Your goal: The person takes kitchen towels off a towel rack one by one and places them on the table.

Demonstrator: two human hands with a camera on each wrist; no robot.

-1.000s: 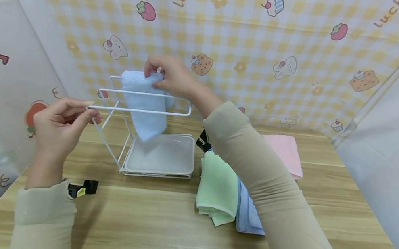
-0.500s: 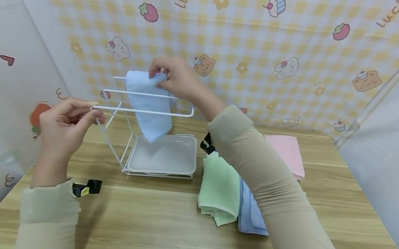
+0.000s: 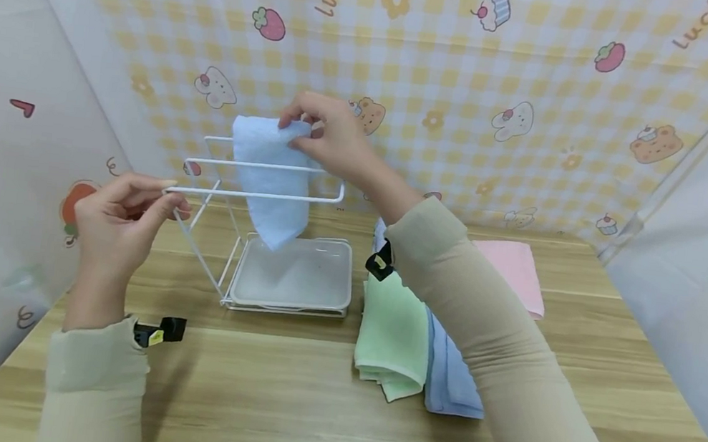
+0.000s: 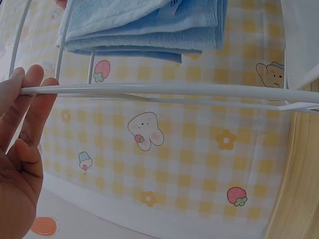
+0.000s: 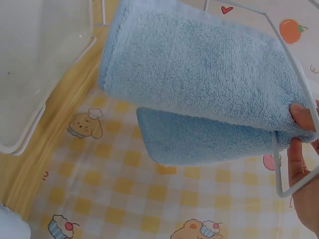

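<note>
A white wire rack (image 3: 221, 192) stands on the left of the table, with its top corner pinched between the thumb and fingers of my left hand (image 3: 111, 235). Over the rack's rear top rail hangs a folded light blue towel (image 3: 268, 143), one pointed end dangling between the rails. My right hand (image 3: 340, 137) pinches the top edge of that towel. The right wrist view shows the terry towel (image 5: 199, 69) in two hanging halves, one each side of a rail, thumb and fingers at the fold. In the left wrist view, fingertips touch the rack's rail (image 4: 164, 89).
A shallow whitish tray (image 3: 296, 280) sits in the rack's base. Right of it lie a folded green towel (image 3: 392, 340), a blue towel (image 3: 454, 376) partly under my right sleeve, and a pink towel (image 3: 513, 270). A patterned cloth (image 3: 436, 57) rises behind the table.
My right hand has lifted the top of the light blue towel slightly and shifted a little right. My left hand keeps its pinch on the rack corner. The whole view has drifted slightly.
</note>
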